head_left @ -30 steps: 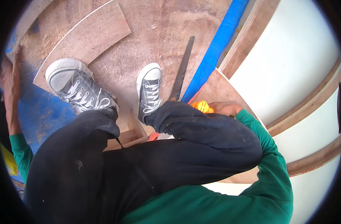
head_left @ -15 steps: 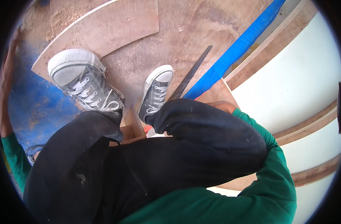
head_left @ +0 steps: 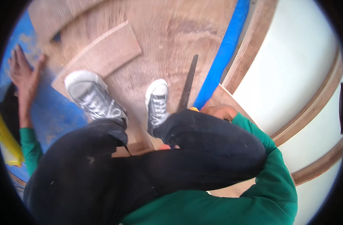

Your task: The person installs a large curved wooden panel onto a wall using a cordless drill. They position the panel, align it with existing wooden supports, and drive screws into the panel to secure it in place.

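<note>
My left hand (head_left: 24,73) is at the far left with fingers spread, over a blue, dusty surface (head_left: 62,116). Nothing shows in its grip. Beyond my bent knee, my right hand (head_left: 221,111) is partly hidden by the black trouser leg. It is closed around the orange-yellow handle (head_left: 194,109) of a hand saw, whose dark, narrow blade (head_left: 188,82) points away over the brown plywood. A curved plywood piece (head_left: 107,48) lies under the toe of my left shoe (head_left: 91,93). My right shoe (head_left: 157,101) stands between that piece and the saw.
Another curved plywood piece (head_left: 62,13) lies at the upper left. A blue wrapped strip (head_left: 222,56) runs along the right of the plywood sheet (head_left: 167,33). Curved wooden ribs (head_left: 254,41) with white panels (head_left: 291,56) fill the right side. Something yellow (head_left: 9,144) is at the left edge.
My left hand has come into full view at the left, fingers spread. The view has shifted, showing a second curved piece and the yellow thing. The right hand stays by the knee.
</note>
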Action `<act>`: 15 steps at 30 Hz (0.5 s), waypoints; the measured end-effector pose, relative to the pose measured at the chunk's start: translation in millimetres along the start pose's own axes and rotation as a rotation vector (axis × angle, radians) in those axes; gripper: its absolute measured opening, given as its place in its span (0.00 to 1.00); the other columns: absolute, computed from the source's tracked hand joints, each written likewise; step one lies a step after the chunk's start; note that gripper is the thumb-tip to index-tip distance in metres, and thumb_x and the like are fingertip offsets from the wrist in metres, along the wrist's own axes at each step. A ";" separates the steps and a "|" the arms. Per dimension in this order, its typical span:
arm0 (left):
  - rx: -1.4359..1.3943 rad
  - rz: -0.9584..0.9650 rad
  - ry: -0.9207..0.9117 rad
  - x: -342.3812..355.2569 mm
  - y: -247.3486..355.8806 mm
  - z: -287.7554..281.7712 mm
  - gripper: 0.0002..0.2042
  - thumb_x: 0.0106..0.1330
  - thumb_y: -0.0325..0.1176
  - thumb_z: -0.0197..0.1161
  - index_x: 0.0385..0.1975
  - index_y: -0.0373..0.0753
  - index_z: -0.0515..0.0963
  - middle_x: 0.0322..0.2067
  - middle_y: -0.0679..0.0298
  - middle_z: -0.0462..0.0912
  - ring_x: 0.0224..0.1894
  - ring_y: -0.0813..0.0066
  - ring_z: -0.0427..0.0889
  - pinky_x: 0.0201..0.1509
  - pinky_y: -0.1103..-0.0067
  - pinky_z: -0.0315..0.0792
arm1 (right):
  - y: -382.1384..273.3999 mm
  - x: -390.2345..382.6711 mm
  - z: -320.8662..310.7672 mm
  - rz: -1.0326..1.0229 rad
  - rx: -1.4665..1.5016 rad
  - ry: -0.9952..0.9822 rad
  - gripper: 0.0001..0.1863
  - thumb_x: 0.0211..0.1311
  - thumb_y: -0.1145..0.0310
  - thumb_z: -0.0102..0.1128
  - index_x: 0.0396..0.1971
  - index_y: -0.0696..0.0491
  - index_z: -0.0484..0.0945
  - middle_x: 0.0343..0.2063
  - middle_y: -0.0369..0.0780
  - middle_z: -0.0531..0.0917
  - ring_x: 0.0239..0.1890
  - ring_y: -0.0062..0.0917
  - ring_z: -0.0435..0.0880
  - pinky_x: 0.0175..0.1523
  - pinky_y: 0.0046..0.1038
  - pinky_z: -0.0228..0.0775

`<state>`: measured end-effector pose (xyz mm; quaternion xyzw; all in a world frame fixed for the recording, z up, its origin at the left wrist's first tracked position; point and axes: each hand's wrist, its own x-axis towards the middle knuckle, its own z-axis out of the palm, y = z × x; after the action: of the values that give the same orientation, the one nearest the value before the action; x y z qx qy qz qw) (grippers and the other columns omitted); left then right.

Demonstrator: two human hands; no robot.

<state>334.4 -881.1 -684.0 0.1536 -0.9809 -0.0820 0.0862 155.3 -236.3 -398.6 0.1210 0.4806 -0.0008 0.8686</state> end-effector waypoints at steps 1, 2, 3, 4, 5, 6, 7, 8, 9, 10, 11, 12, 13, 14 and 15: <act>0.072 -0.041 -0.042 -1.5 4.2 -2.3 0.57 0.70 0.75 0.56 0.85 0.37 0.45 0.84 0.41 0.44 0.86 0.42 0.36 0.86 0.53 0.31 | 2.8 -2.1 1.1 0.038 -0.003 0.102 0.36 0.60 0.48 0.76 0.66 0.50 0.81 0.59 0.42 0.87 0.62 0.32 0.84 0.64 0.35 0.75; 0.045 -0.049 -0.081 2.9 6.5 -6.2 0.57 0.70 0.75 0.56 0.85 0.37 0.43 0.84 0.42 0.40 0.86 0.41 0.32 0.85 0.52 0.28 | 5.5 -6.8 1.0 0.013 -0.037 0.153 0.36 0.60 0.48 0.76 0.66 0.50 0.82 0.59 0.42 0.87 0.62 0.32 0.84 0.64 0.35 0.75; 0.052 -0.064 -0.102 4.1 10.3 -13.0 0.58 0.70 0.75 0.56 0.85 0.38 0.41 0.85 0.42 0.36 0.86 0.40 0.28 0.85 0.51 0.25 | 9.2 -12.8 4.1 -0.037 -0.122 0.260 0.36 0.57 0.48 0.78 0.64 0.49 0.82 0.57 0.42 0.88 0.60 0.33 0.85 0.63 0.35 0.76; 0.022 -0.117 -0.207 8.7 13.5 -18.8 0.58 0.70 0.75 0.56 0.85 0.38 0.39 0.85 0.44 0.33 0.86 0.42 0.25 0.84 0.51 0.22 | 12.8 -21.9 6.0 -0.008 -0.201 0.375 0.36 0.54 0.49 0.79 0.62 0.49 0.83 0.55 0.42 0.88 0.58 0.33 0.86 0.61 0.35 0.76; -0.013 -0.130 -0.210 12.2 17.0 -22.7 0.59 0.70 0.76 0.55 0.85 0.38 0.37 0.85 0.45 0.30 0.86 0.43 0.22 0.83 0.50 0.19 | 16.2 -30.9 9.9 -0.105 -0.203 0.462 0.35 0.53 0.52 0.78 0.61 0.49 0.83 0.54 0.43 0.88 0.55 0.35 0.86 0.60 0.36 0.76; -0.059 -0.164 -0.254 15.1 20.3 -24.2 0.59 0.70 0.76 0.55 0.85 0.38 0.36 0.85 0.45 0.30 0.86 0.44 0.21 0.83 0.50 0.18 | 25.5 -52.5 15.6 -0.113 -0.206 0.556 0.34 0.52 0.55 0.77 0.60 0.50 0.83 0.52 0.44 0.89 0.53 0.36 0.87 0.59 0.37 0.76; -0.100 -0.134 -0.212 19.3 22.0 -23.8 0.60 0.69 0.77 0.54 0.85 0.38 0.36 0.85 0.46 0.29 0.86 0.45 0.20 0.83 0.50 0.17 | 31.2 -69.6 23.0 -0.183 -0.185 0.667 0.33 0.51 0.58 0.75 0.60 0.50 0.82 0.49 0.45 0.89 0.51 0.37 0.87 0.57 0.38 0.77; -0.107 -0.194 -0.299 24.2 24.1 -21.2 0.60 0.69 0.78 0.54 0.85 0.38 0.36 0.85 0.46 0.30 0.86 0.46 0.20 0.83 0.50 0.16 | 37.7 -88.2 34.9 -0.223 -0.181 0.782 0.33 0.50 0.60 0.73 0.60 0.51 0.82 0.46 0.47 0.89 0.48 0.38 0.88 0.55 0.39 0.78; -0.115 -0.215 -0.331 29.0 24.8 -19.0 0.61 0.68 0.78 0.54 0.85 0.39 0.36 0.85 0.46 0.31 0.86 0.47 0.19 0.83 0.51 0.16 | 45.0 -108.8 51.6 -0.224 -0.162 0.915 0.31 0.50 0.63 0.71 0.58 0.52 0.82 0.43 0.47 0.89 0.46 0.39 0.88 0.53 0.38 0.78; -0.113 -0.240 -0.382 33.3 27.0 -18.8 0.64 0.66 0.79 0.55 0.85 0.38 0.31 0.85 0.47 0.26 0.85 0.45 0.16 0.83 0.47 0.18 | 48.7 -126.1 69.7 -0.246 -0.200 1.057 0.30 0.50 0.65 0.69 0.57 0.53 0.81 0.41 0.48 0.89 0.43 0.39 0.88 0.51 0.38 0.79; -0.038 -0.267 -0.423 39.9 30.2 -19.8 0.62 0.66 0.80 0.55 0.86 0.41 0.36 0.85 0.48 0.33 0.86 0.46 0.22 0.84 0.48 0.23 | 51.6 -142.8 89.6 -0.251 -0.160 1.157 0.25 0.51 0.68 0.67 0.53 0.54 0.81 0.36 0.48 0.87 0.39 0.41 0.87 0.46 0.38 0.79; 0.024 -0.283 -0.426 45.6 39.2 -22.5 0.63 0.65 0.79 0.58 0.85 0.39 0.38 0.85 0.48 0.36 0.86 0.42 0.28 0.85 0.46 0.30 | 54.5 -157.7 108.2 -0.253 -0.148 1.246 0.23 0.52 0.70 0.66 0.51 0.54 0.79 0.35 0.48 0.87 0.38 0.41 0.87 0.46 0.38 0.78; -0.086 -0.327 -0.479 57.7 43.0 -30.5 0.59 0.65 0.74 0.63 0.85 0.39 0.45 0.84 0.43 0.42 0.86 0.39 0.34 0.84 0.44 0.36 | 54.6 -167.0 127.8 -0.325 -0.174 1.351 0.21 0.53 0.71 0.65 0.50 0.55 0.78 0.34 0.48 0.86 0.37 0.41 0.86 0.45 0.38 0.77; -0.064 -0.341 -0.534 71.0 55.6 -39.5 0.53 0.68 0.69 0.65 0.83 0.39 0.54 0.82 0.39 0.49 0.85 0.37 0.41 0.84 0.43 0.40 | 55.4 -175.8 146.7 -0.294 -0.173 1.416 0.20 0.54 0.72 0.64 0.49 0.56 0.77 0.33 0.48 0.85 0.36 0.40 0.86 0.45 0.37 0.76; -0.119 -0.326 -0.462 73.4 74.3 -52.4 0.45 0.71 0.64 0.64 0.80 0.39 0.62 0.79 0.35 0.56 0.83 0.34 0.48 0.83 0.44 0.46 | 55.1 -180.6 163.7 -0.316 -0.210 1.501 0.19 0.54 0.73 0.64 0.48 0.56 0.76 0.33 0.47 0.85 0.36 0.40 0.85 0.45 0.37 0.76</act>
<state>254.4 -841.5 -608.7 0.2812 -0.9304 -0.1848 -0.1450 201.2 -238.1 -153.0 -0.0639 0.9497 0.0029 0.3066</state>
